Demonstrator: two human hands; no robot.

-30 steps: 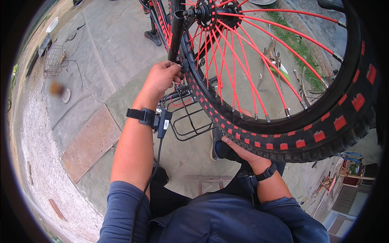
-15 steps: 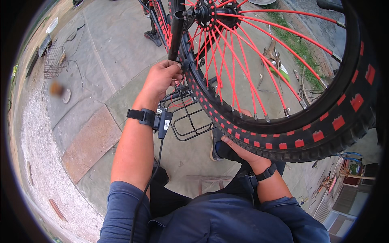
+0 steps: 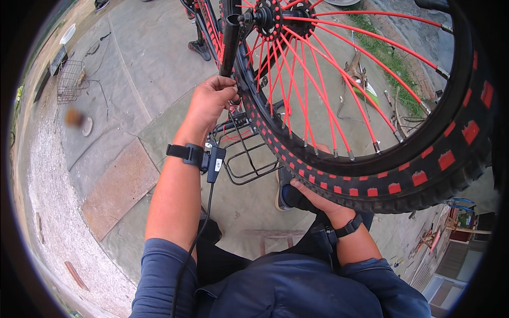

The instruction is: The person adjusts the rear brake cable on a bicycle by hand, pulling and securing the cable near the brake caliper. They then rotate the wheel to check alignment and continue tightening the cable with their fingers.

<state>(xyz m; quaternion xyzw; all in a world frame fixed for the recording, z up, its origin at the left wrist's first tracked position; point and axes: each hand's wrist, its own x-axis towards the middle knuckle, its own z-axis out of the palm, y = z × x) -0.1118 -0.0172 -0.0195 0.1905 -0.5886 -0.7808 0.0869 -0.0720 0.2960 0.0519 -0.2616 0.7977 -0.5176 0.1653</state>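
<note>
A bicycle wheel with red spokes and a black tyre with red tread blocks fills the upper right. Its hub sits beside a black tube of the bicycle. My left hand is at the tube's lower end, against the tyre's left side. Thumb and forefinger are pinched together; what they hold is small and mostly hidden. From below, my right hand grips the tyre's lower part, thumb on the near side and the other fingers largely behind the rubber.
Below the left hand is a black wire rack. A rusty flat sheet lies on the concrete at left, and a wire basket stands farther off. Scattered tools and metal parts show through the spokes. A cable hangs from my left wrist.
The wheel's tread blocks and lower spoke ends have shifted slightly to the right. My left fingers have moved a little at the tube's end; my right hand stays nearly in place.
</note>
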